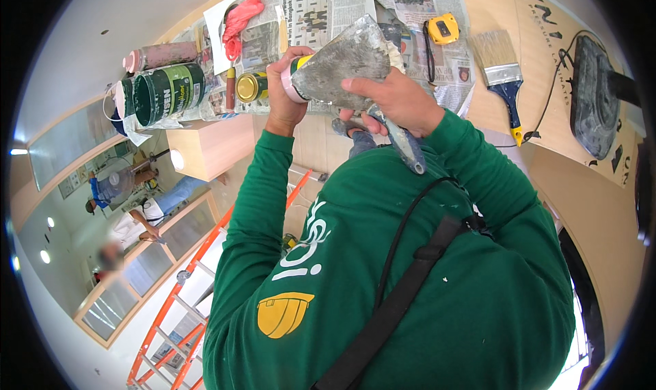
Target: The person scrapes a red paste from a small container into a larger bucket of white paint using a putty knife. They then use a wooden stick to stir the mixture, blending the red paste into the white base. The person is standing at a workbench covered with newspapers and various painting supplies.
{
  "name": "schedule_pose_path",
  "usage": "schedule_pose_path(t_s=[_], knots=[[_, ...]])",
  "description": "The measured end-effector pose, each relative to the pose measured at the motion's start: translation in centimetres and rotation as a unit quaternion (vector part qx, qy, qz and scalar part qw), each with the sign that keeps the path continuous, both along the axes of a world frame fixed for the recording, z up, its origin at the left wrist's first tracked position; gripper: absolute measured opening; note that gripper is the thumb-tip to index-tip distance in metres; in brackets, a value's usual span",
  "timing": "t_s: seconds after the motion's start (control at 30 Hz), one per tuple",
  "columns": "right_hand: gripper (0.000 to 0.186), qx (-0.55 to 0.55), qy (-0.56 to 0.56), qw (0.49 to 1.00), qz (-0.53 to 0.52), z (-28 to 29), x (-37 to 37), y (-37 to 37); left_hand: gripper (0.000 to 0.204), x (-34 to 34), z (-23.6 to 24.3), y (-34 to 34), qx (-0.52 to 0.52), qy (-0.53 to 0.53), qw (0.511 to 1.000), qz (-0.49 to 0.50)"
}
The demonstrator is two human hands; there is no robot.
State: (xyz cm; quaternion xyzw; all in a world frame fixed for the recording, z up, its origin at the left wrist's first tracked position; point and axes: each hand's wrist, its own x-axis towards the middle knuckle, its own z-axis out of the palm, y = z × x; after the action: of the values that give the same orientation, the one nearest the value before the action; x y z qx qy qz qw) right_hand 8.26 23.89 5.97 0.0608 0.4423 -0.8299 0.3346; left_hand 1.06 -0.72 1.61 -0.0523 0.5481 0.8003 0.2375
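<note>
My left hand (283,102) is wrapped round a small can with a pinkish end (292,88) and a yellow-green label, partly hidden by a blade. My right hand (402,98) grips a broad putty knife (350,63), its thumb lying on the grey, smeared blade. The worn handle slants down toward my chest. Whitish filler clings to the blade's right edge. The blade overlaps the can; whether they touch I cannot tell. Beside my left hand stands a small jar with a gold lid (251,87).
Newspaper (324,7) covers the worktop. On it lie a pink cloth (240,22), a yellow tape measure (443,29) and a green paint tub (171,93). A wide paintbrush (501,76) lies at right near a dark-based stand (593,103). An orange ladder (179,287) and two people are lower left.
</note>
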Motion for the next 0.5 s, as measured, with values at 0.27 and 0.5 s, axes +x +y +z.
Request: schedule_pose_path(t_s=[0.27,0.5], knots=[[0.035,0.038,0.063,0.997,-0.005,0.3,0.1,0.4,0.048,-0.3,2.0,0.9,-0.129,0.083,0.988,-0.017],[0.032,0.226,0.224,0.947,-0.051,0.5,1.1,-0.4,0.044,-0.8,-0.5,0.6,-0.216,0.118,0.969,0.002]])
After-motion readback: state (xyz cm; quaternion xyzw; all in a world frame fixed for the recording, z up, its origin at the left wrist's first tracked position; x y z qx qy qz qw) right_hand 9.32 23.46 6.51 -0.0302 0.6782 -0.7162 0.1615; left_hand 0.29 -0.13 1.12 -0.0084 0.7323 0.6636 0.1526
